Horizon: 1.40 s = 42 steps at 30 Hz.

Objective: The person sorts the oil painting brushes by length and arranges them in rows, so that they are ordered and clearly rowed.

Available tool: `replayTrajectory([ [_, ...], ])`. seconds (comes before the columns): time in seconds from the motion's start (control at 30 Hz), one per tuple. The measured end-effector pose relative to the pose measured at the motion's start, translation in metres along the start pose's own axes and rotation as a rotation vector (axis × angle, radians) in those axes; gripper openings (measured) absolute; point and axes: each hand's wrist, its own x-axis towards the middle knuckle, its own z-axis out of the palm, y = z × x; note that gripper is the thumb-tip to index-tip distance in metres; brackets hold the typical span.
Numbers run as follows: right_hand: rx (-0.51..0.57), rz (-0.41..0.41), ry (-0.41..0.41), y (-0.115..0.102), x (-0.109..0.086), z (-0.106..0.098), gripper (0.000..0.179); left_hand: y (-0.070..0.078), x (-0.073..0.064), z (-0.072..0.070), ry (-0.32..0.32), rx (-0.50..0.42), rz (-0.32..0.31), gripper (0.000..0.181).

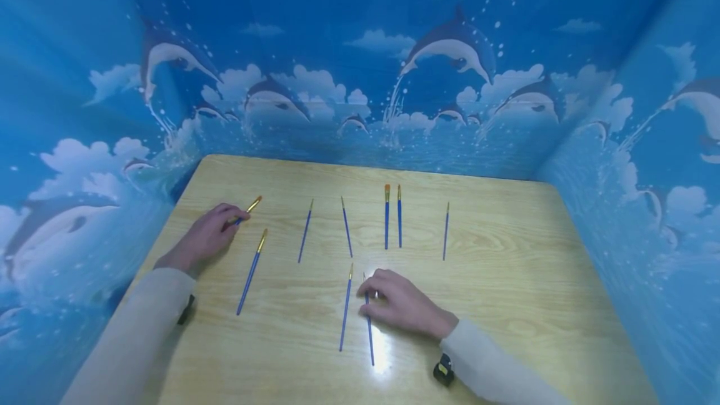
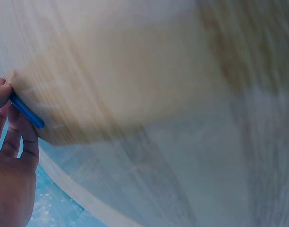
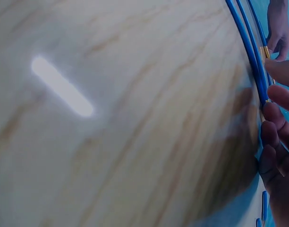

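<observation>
Near the left edge of the wooden table (image 1: 506,317), the left hand (image 1: 209,237) is pinching an orange-tipped brush (image 1: 255,204) between thumb and fingers. At the table's middle, toward its front, the right hand (image 1: 400,305) is bending thumb and forefinger, slightly parted, around a thin brush (image 1: 370,336); whether they are gripping it, I cannot tell. A second thin brush (image 1: 345,311) is lying just beside it, and a thicker brush (image 1: 250,274) is lying nearer the table's left edge. The left wrist view is showing the rounded blue handle end (image 2: 29,112), which the head view is missing; only the head view is showing all five brushes (image 1: 387,217) along the table's far side.
</observation>
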Motion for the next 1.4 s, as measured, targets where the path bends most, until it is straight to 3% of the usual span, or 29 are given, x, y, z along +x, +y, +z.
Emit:
replayTrajectory([
  [0.4, -0.082, 0.025, 0.004, 0.004, -0.001, -0.003, 0.015, -0.002, 0.000, -0.001, 0.013, 0.001, 0.028, 0.037],
  [0.73, -0.030, 0.163, 0.117, 0.015, -0.008, -0.013, 0.029, -0.003, 0.001, 0.000, 0.026, 0.005, 0.036, 0.037],
  [0.87, -0.044, 0.202, 0.156, 0.019, -0.012, -0.016, 0.022, -0.002, 0.001, 0.001, 0.021, 0.005, 0.021, 0.038],
  [1.07, -0.065, 0.178, 0.163, 0.026, -0.015, -0.019, 0.011, -0.002, 0.000, 0.001, 0.021, 0.008, 0.023, 0.038],
  [1.4, -0.077, 0.136, 0.159, 0.028, -0.016, -0.020, 0.007, -0.002, 0.000, 0.002, 0.019, 0.015, 0.024, 0.037],
])
